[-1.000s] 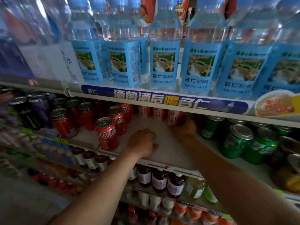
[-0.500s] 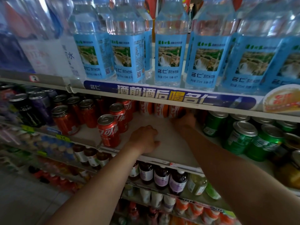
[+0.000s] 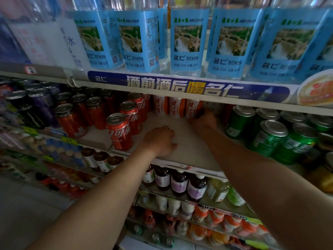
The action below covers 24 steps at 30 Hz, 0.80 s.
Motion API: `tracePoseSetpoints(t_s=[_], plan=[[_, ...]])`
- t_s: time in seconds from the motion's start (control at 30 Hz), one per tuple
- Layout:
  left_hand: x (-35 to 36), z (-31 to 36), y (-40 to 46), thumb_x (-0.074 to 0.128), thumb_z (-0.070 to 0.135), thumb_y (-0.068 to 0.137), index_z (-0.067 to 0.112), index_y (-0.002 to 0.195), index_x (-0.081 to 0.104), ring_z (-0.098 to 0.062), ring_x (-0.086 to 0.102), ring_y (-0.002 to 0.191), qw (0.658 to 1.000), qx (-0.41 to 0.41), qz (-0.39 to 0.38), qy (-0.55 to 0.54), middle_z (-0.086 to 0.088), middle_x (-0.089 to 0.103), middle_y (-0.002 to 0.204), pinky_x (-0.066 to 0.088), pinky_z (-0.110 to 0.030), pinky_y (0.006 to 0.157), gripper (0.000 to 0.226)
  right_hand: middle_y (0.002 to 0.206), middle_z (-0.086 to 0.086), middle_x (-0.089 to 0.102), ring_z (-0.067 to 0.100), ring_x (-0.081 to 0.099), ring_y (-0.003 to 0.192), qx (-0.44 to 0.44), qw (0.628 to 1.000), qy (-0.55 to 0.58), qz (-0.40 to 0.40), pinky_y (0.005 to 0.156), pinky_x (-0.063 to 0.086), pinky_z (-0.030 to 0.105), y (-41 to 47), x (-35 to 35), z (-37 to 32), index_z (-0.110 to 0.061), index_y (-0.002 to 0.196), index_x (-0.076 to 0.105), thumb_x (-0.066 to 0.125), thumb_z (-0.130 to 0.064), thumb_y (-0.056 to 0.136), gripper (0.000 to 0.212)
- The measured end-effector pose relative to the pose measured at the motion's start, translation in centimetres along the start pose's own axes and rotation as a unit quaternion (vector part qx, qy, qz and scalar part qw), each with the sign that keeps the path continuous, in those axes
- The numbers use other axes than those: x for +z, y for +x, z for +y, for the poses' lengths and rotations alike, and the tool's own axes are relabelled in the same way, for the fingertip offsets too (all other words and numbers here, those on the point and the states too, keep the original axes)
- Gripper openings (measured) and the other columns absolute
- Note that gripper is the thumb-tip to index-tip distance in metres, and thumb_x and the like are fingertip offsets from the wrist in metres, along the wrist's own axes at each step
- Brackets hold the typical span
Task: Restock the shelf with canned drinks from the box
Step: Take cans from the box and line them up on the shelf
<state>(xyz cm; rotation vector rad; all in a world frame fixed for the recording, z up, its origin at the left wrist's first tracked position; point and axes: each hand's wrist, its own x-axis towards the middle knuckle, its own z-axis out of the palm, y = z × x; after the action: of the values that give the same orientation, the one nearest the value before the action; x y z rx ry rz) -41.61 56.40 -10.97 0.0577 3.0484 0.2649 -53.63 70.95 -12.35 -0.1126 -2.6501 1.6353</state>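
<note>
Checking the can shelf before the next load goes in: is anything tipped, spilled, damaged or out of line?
Nothing is tipped or spilled. The only oddity is a wide bare patch of shelf between the red cola cans and green cans; three orange-and-white cans stand at the back, where the right hand reaches. The left hand rests on the shelf.

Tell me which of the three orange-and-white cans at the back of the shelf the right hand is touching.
The rightmost orange-and-white can. The right hand reaches its base, while the other two stand further left, clear of the hand.
</note>
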Motion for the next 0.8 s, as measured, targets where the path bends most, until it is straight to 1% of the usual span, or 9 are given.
tracePoseSetpoints(t_s=[0.13,0.2,0.3,0.4,0.5,0.6,0.67,0.73,0.8], plan=[[-0.1,-0.4,-1.3,0.062,0.04,0.09,0.02,0.138,0.052,-0.021,0.045,0.133,0.998,0.011,0.016,-0.066,-0.002,0.047,0.145,0.035,-0.031,0.111,0.053,0.118,0.001,0.066,0.021,0.063,0.11,-0.016,0.997,-0.063,-0.035,0.089,0.052,0.032,-1.1,-1.1,0.1,-0.021,0.124,0.058,0.078,-0.045,0.071,0.061],[-0.1,-0.8,-3.1,0.066,0.033,0.087,0.02,0.127,0.061,-0.019,0.054,0.122,0.987,0.025,0.099,-0.127,0.0,0.056,0.133,0.044,-0.033,0.103,0.042,0.117,0.007,0.068,0.025,0.065,0.109,-0.068,0.994,-0.082,0.029,0.088,0.051,0.032,-3.1,-2.0,-1.1,-0.014,0.124,0.059,0.078,-0.042,0.073,0.061],[0.0,-1.6,-7.9,0.065,0.025,0.087,0.02,0.104,0.069,-0.012,0.064,0.093,0.954,0.04,0.206,-0.216,0.004,0.067,0.105,0.052,-0.027,0.079,0.019,0.091,-0.002,0.068,0.014,0.065,0.081,-0.193,0.969,0.086,0.128,0.074,0.051,0.029,-10.7,-2.4,-4.2,-0.014,0.105,0.061,0.076,-0.024,0.078,0.032],[1.3,-3.2,-14.2,0.055,0.033,0.091,0.023,0.096,0.07,-0.005,0.061,0.073,0.951,-0.035,0.199,-0.235,0.007,0.069,0.084,0.048,-0.024,0.063,0.019,0.072,-0.008,0.062,0.01,0.059,0.062,-0.28,0.942,0.184,-0.029,0.058,0.049,0.025,-20.0,0.4,-5.3,-0.02,0.09,0.062,0.069,-0.019,0.087,0.008],[6.0,-7.5,-21.0,0.048,0.041,0.087,0.013,0.102,0.07,-0.013,0.062,0.075,0.92,-0.223,0.175,-0.271,0.003,0.07,0.091,0.043,-0.021,0.07,0.038,0.067,-0.002,0.065,0.013,0.062,0.057,-0.304,0.898,0.181,-0.26,0.053,0.05,0.029,-26.2,7.7,-2.4,-0.016,0.088,0.064,0.068,-0.02,0.09,0.007],[13.3,-12.9,-27.7,0.058,0.034,0.088,0.012,0.096,0.07,-0.024,0.068,0.081,0.884,-0.37,0.107,-0.266,-0.004,0.073,0.09,0.05,-0.028,0.077,0.026,0.064,-0.003,0.065,0.01,0.06,0.054,-0.29,0.865,0.071,-0.404,0.052,0.05,0.03,-29.8,16.1,3.0,-0.018,0.085,0.065,0.067,-0.03,0.088,0.013],[19.1,-15.8,-33.0,0.06,0.029,0.09,0.012,0.097,0.07,-0.028,0.067,0.093,0.837,-0.472,0.043,-0.274,-0.009,0.072,0.096,0.052,-0.034,0.081,0.021,0.068,-0.003,0.066,0.013,0.061,0.059,-0.26,0.832,-0.022,-0.49,0.06,0.052,0.033,-32.9,22.5,8.0,-0.016,0.086,0.067,0.064,-0.036,0.078,0.022],[24.3,-17.3,-36.6,0.061,0.03,0.087,0.009,0.097,0.071,-0.033,0.066,0.099,0.8,-0.531,0.019,-0.279,-0.016,0.07,0.103,0.051,-0.033,0.081,0.026,0.074,0.004,0.065,0.02,0.06,0.067,-0.211,0.8,-0.118,-0.549,0.067,0.054,0.043,-34.6,27.5,14.2,-0.01,0.088,0.068,0.068,-0.026,0.075,0.02],[31.6,-19.5,-39.3,0.053,0.046,0.082,0.008,0.095,0.072,-0.033,0.068,0.097,0.771,-0.557,-0.013,-0.309,-0.017,0.071,0.101,0.048,-0.032,0.078,0.044,0.074,0.005,0.06,0.02,0.058,0.069,-0.192,0.766,-0.181,-0.586,0.068,0.054,0.05,-36.2,32.8,20.7,-0.011,0.083,0.065,0.071,-0.011,0.072,0.012]])
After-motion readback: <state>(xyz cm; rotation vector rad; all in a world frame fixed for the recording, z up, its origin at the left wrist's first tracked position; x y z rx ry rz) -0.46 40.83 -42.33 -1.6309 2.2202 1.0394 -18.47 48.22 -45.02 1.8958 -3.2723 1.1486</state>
